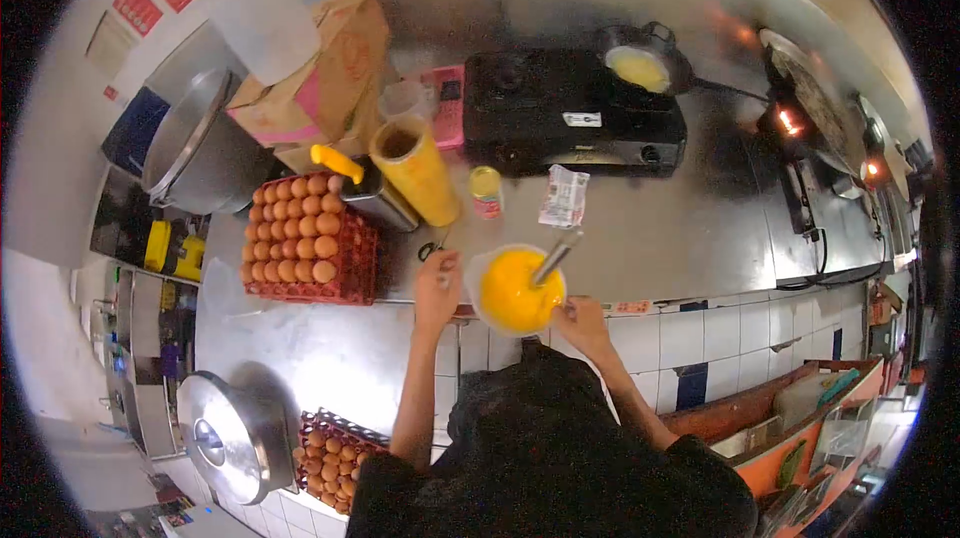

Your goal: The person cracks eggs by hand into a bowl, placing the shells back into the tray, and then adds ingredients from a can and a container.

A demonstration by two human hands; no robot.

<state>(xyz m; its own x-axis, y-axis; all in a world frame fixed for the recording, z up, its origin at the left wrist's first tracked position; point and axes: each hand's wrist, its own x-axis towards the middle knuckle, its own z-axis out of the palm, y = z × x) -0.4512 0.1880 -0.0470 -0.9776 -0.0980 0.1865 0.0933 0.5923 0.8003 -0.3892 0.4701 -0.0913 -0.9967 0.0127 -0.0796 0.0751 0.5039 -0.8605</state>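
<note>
A white bowl (478, 310) of beaten yellow egg (512, 296) is at the front edge of the steel counter. Leaning in it is a metal utensil (560, 253); its lower end is hidden in the egg. My right hand (582, 324) is closed on the bowl's right side. To the left of the bowl, my left hand (438, 280) is raised with loosely curled fingers, and I see nothing held in it. Just beyond those fingers lie black-handled scissors (428, 251). Behind the bowl are a small can (486, 192) and a printed packet (565, 197).
Stacked egg trays (345, 258) stand left, beside a yellow roll (425, 178) and a yellow-handled tool (337, 163). A black stove (560, 138) holds a frying pan (675, 56) with yellow food. Glowing burners (788, 123) are at right. A lidded pot (230, 438) and more eggs (330, 465) sit lower left.
</note>
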